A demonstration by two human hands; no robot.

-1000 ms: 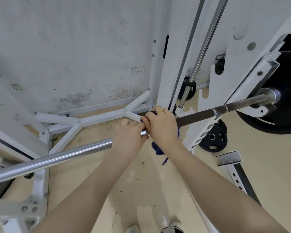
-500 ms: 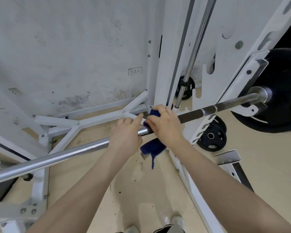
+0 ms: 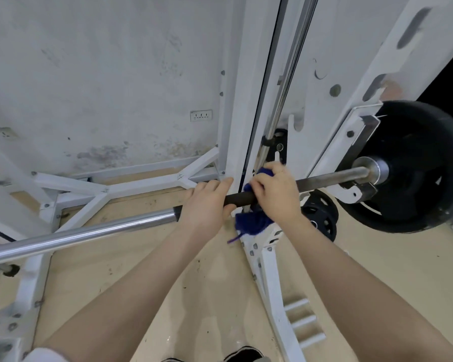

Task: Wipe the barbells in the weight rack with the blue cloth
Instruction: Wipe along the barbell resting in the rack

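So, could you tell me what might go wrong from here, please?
1. The right hand wipes the barbell toward the rack hook, so fingers could get pinched there.
2. The cloth has a dangling thread that might snag on the rack.
3. The left hand grips the bar beside the cloth and could be bumped.

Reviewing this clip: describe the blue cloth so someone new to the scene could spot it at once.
Follow the barbell across the white rack to the two hands. The right hand grips the blue cloth around the bar's dark section; it is the only deep blue, soft thing, bunched and hanging below the bar.
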